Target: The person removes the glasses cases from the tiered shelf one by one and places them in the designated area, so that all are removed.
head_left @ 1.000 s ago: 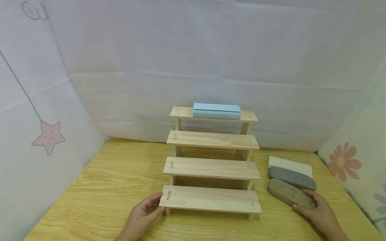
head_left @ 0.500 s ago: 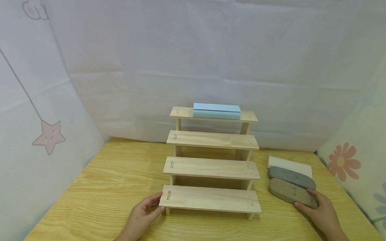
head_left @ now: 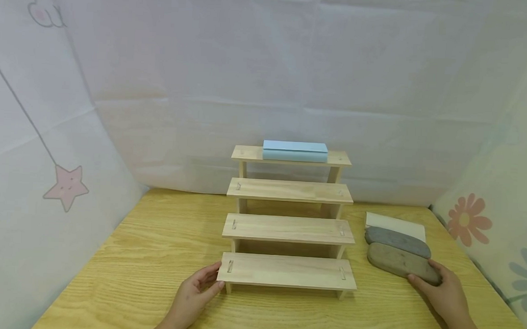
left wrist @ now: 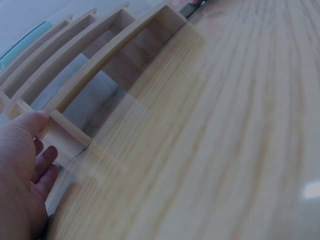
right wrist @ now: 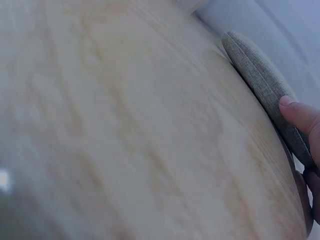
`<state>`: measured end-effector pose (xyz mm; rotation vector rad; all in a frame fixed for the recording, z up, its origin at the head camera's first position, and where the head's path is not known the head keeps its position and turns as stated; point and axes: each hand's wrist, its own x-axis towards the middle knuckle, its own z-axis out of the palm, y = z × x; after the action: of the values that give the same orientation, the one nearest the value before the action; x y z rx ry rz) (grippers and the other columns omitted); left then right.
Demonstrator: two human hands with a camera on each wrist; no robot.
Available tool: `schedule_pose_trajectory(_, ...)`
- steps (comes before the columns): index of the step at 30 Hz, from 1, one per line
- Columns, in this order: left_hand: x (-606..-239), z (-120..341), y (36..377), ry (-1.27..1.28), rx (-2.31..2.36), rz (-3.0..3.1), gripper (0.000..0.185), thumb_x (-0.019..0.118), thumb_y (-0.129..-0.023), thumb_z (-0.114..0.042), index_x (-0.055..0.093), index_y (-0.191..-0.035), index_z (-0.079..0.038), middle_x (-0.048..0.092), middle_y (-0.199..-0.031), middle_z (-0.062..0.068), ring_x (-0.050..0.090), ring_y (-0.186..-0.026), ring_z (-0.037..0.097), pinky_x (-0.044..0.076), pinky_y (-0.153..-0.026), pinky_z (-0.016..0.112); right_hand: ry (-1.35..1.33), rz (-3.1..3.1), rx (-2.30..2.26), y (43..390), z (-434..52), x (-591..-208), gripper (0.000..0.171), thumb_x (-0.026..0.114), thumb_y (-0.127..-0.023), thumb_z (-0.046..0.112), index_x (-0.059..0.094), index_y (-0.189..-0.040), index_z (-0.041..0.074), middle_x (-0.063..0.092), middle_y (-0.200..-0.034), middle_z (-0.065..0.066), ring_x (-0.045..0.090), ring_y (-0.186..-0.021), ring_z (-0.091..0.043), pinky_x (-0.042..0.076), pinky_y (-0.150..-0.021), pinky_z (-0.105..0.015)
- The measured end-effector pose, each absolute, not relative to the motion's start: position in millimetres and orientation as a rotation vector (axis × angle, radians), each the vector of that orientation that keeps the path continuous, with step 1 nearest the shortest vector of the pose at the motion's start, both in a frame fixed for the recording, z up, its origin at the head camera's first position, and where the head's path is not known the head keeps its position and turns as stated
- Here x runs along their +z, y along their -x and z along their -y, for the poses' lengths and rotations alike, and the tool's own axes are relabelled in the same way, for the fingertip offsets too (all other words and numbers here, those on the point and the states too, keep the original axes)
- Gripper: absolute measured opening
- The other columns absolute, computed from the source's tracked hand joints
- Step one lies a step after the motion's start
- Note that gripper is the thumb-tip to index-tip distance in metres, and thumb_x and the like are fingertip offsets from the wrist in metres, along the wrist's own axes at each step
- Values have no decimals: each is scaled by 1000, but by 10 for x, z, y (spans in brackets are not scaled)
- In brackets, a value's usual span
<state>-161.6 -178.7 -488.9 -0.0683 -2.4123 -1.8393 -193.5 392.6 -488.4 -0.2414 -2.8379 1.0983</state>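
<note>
A wooden four-step stand (head_left: pixel 289 229) sits mid-table, and a light blue case (head_left: pixel 295 151) lies on its top step. My left hand (head_left: pixel 214 277) rests against the left end of the lowest step. In the left wrist view the left hand (left wrist: pixel 40 140) has its thumb on the board's corner and relaxed fingers beside the leg. My right hand (head_left: pixel 430 280) grips the near right end of a taupe oval case (head_left: pixel 396 261) lying on the table right of the stand. The right wrist view shows the thumb on top of the taupe case (right wrist: pixel 255 75) and fingers at its end.
Behind the taupe case lie a dark grey oval case (head_left: pixel 397 241) and a cream flat case (head_left: pixel 395 223). The wooden table (head_left: pixel 153 258) is walled by white cloth at the back and on both sides. The three lower steps of the stand carry nothing.
My right hand has slid a little to the right along the table, and the taupe case's near end has shifted right with it. The left hand has not moved.
</note>
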Motion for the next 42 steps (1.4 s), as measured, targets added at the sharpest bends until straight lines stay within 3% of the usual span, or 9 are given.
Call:
schedule_pose_trajectory(22,-4906,1803,1617,29,-1820,2447,46,76,-85,-17,63,-128,-7,67,-126,10,66,-109,13,54,-93,27,386,2840,1063,2043,-3975,-4872,97,58,-93,56,16,-149,-12,22,-147,-45,29,-127,-62,32,-99,-72)
schedule_pose_trajectory(32,-4893,1787,1620,49,-1819,2430,45,75,-86,-16,62,-128,-6,68,-125,12,65,-107,8,52,-90,17,360,2828,1073,2132,-4033,-4846,95,57,-95,53,15,-150,-12,20,-147,-45,25,-129,-63,29,-101,-72)
schedule_pose_trajectory(42,-4881,1782,1618,51,-1847,2421,44,75,-86,-14,62,-128,-6,67,-126,12,65,-107,9,51,-88,15,405,2833,1112,2184,-4099,-4877,96,55,-95,55,12,-151,-10,24,-144,-46,34,-125,-60,37,-97,-68)
